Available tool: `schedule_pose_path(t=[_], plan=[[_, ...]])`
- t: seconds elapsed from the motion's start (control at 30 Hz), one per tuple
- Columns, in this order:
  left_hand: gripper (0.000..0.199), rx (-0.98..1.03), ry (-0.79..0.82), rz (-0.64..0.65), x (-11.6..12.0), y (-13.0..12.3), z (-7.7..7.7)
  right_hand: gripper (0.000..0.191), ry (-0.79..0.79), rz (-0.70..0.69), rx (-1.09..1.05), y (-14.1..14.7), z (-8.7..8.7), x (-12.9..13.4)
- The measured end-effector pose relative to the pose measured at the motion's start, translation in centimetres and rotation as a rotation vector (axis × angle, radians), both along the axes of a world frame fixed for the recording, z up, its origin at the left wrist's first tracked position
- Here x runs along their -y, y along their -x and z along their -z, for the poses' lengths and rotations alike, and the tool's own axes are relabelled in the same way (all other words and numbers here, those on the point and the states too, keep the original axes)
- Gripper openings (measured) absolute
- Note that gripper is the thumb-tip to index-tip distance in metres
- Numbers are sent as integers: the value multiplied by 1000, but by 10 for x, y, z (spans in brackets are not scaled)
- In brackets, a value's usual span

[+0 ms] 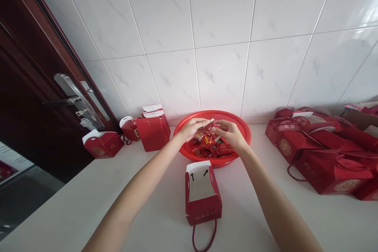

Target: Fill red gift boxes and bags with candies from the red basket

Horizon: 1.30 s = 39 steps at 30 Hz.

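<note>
Both hands are over a round red plastic basket [244, 129] that holds wrapped candies [208, 145]. Between my left hand [193, 128] and my right hand [232, 133] is a small red wrapped candy [212, 126], with the fingers of both hands closed on it. In front of the basket, between my forearms, stands an open red box [203, 207] with a white inside. Two dark marks show on its inner face, and its dark red cord handle [205, 248] lies toward me on the counter.
On the white counter [159, 204], a small red box [103, 144] and a taller red box [152, 133] stand at the left. Many red boxes [333, 171] are piled at the right. A tiled wall [221, 71] rises behind; a dark door [35, 86] is at the left.
</note>
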<state>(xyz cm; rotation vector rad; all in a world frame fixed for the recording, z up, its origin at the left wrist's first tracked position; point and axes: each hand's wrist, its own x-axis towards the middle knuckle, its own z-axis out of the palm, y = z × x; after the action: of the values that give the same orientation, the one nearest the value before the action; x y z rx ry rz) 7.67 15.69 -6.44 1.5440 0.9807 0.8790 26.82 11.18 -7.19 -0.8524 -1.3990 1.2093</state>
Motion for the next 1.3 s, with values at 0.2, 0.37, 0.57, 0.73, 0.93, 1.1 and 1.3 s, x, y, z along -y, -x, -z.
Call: schedule_pose_path(t=[0.2,0.37,0.57,0.73,0.93,1.1,1.3], plan=[[32,-306,-56,50,-7,14,1,26,13,207,-72,-2,6,-10],[42,-555,-93,115,-3,3,7,22,39,256,-68,-3,7,-9],[34,-608,-179,19,-3,-6,8,18,60,262,-71,-1,4,-7],[34,-531,-225,-192,-10,4,11,16,89,262,-82,-1,3,-7],[27,-460,-115,-273,-16,6,18,15,103,251,-86,-1,2,-6],[32,-515,-84,-314,-13,7,17,16,105,248,-81,0,1,-4],[45,-615,-87,-405,-14,9,17,13,125,265,-83,1,0,-3]])
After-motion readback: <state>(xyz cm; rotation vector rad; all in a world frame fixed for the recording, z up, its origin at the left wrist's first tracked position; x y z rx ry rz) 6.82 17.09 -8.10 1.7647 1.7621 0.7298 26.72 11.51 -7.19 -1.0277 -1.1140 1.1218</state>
